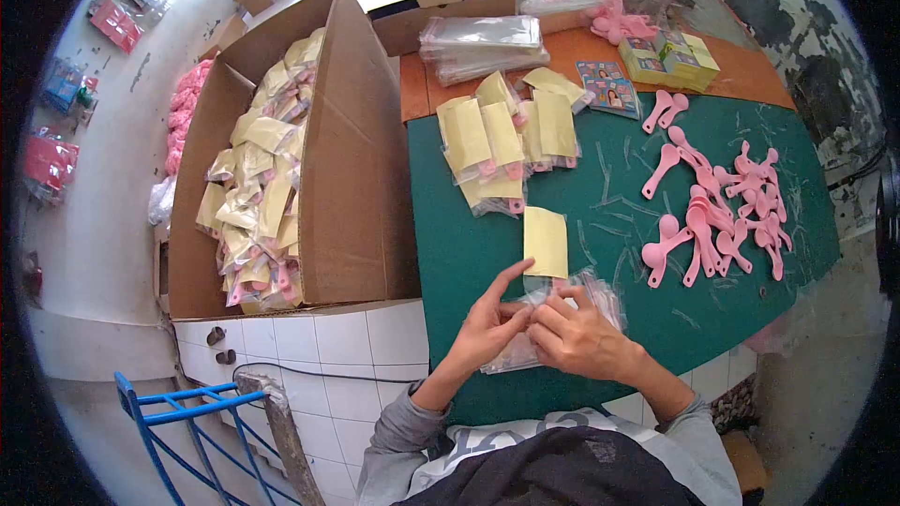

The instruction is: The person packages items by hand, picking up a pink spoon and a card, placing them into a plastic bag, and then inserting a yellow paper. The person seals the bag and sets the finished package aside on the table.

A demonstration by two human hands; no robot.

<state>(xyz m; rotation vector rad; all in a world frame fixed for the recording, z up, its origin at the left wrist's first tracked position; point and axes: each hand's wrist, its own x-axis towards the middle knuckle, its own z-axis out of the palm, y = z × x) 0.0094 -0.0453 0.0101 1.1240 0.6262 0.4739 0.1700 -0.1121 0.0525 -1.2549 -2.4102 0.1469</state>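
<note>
My left hand (486, 326) pinches the edge of a clear plastic bag (534, 296), its index finger reaching up to the lower edge of a yellow card (546, 242). Beside it, my right hand (583, 335) has its fingers curled closed at the same bag's opening. The card stands upright out of the bag, pointing away from me. Under both hands lies a stack of clear plastic bags (511, 356), partly covered by them. What else the fingers hide I cannot make out.
Packed bags with yellow cards (464, 136) lie ahead. Pink spoons (703, 215) are scattered on the green tabletop (600, 215) at right, near plastic strips. Card stacks (667, 64) and clear sleeves (483, 37) line the back. A large cardboard box (352, 159) of packed bags stands left.
</note>
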